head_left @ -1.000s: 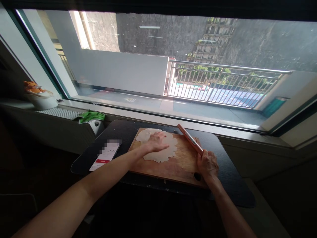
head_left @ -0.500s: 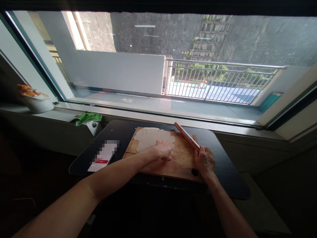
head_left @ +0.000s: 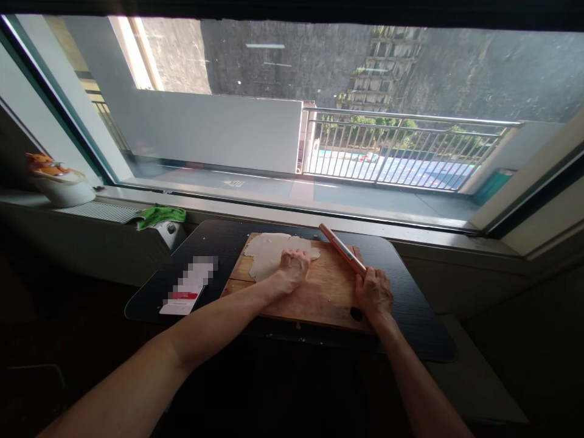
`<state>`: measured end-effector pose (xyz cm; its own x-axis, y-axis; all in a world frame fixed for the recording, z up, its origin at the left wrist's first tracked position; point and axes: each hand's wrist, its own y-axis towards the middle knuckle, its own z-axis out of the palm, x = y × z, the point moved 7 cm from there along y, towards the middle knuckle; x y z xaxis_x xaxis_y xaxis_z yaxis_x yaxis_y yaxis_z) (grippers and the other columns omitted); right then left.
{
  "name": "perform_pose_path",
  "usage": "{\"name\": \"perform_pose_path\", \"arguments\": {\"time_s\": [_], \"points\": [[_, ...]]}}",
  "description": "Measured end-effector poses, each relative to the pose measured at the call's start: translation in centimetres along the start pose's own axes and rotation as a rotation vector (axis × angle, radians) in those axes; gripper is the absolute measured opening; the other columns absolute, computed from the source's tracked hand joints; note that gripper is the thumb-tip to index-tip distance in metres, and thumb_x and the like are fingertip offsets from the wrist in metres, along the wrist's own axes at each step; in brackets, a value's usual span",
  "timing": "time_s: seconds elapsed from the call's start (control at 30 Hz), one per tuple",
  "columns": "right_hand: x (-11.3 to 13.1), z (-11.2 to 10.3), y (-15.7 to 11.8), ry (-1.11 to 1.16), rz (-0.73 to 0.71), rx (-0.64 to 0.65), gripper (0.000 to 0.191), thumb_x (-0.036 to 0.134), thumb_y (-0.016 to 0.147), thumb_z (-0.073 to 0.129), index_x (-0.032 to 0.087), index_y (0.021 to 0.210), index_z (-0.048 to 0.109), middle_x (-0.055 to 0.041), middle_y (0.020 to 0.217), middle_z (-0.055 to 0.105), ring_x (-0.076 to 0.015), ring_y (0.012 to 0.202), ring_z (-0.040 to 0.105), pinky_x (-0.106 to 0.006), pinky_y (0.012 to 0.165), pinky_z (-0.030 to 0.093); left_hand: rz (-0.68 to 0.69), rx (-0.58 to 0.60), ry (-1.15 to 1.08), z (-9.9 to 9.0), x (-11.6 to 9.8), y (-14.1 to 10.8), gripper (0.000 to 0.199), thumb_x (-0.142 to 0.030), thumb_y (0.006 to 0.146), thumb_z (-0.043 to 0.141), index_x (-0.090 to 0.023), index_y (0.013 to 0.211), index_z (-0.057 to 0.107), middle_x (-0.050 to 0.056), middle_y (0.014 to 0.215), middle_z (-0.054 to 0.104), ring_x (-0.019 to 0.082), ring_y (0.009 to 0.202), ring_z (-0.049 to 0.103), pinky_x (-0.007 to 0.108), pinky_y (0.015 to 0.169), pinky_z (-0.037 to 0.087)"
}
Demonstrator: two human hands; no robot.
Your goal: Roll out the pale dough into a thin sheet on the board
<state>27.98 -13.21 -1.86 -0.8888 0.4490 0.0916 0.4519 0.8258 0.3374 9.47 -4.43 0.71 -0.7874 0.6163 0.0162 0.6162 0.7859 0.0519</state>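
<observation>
Black round-cornered table (head_left: pixel 415 310) below wide glass window (head_left: pixel 255 67) | thin pale dough sheet (head_left: pixel 269 252) on brown wooden board (head_left: pixel 335 289) | left hand (head_left: pixel 294 265) curled over dough, grip unclear | right hand (head_left: pixel 375 292) grasps slim copper-coloured rod (head_left: pixel 343 250)

We note a thin, off-white sheet of dough (head_left: pixel 265 255), ragged-edged, spread flat on the far left of a rectangular tan wooden board (head_left: pixel 319 305); near edge partly hidden. To its right we see a slim copper-pink cylindrical rolling pin (head_left: pixel 341 249), slanting over the board, near end gripped.
</observation>
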Motion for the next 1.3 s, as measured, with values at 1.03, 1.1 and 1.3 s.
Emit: {"name": "perform_pose_path", "arguments": {"time_s": [1.03, 1.1, 1.3], "points": [[3.6, 0.5, 1.5, 0.301, -0.398, 0.039, 0.022, 0.030, 0.094, 0.045, 0.019, 0.097, 0.064, -0.0104, 0.097, 0.065, -0.0238, 0.090, 0.059, -0.034, 0.078, 0.047, 0.352, 0.105, -0.212, -0.9, 3.5, -10.2, 0.014, -0.030, 0.088, 0.065, -0.020, 0.090, 0.074, 0.005, 0.093, 0.073, 0.022, 0.086, 0.068, 0.030, 0.075, 0.050], [4.7, 0.3, 1.4, 0.297, -0.491, 0.080, 0.019, 0.030, 0.092, 0.049, 0.020, 0.098, 0.064, -0.0092, 0.096, 0.065, -0.0237, 0.092, 0.058, -0.035, 0.083, 0.046, 0.322, 0.138, -0.364, -1.6, 4.5, -8.9, 0.018, -0.034, 0.088, 0.064, -0.021, 0.092, 0.075, 0.002, 0.095, 0.075, 0.019, 0.084, 0.069, 0.026, 0.072, 0.050], [9.0, -0.7, 3.1, 0.287, -0.597, 0.241, 0.021, 0.025, 0.089, 0.052, 0.021, 0.100, 0.069, -0.0081, 0.106, 0.067, -0.0229, 0.101, 0.058, -0.035, 0.094, 0.041, -0.034, -0.236, -0.289, -4.5, 9.4, -0.3, 0.031, -0.025, 0.098, 0.045, -0.016, 0.110, 0.072, 0.010, 0.114, 0.072, 0.023, 0.108, 0.064, 0.033, 0.096, 0.050]]}}
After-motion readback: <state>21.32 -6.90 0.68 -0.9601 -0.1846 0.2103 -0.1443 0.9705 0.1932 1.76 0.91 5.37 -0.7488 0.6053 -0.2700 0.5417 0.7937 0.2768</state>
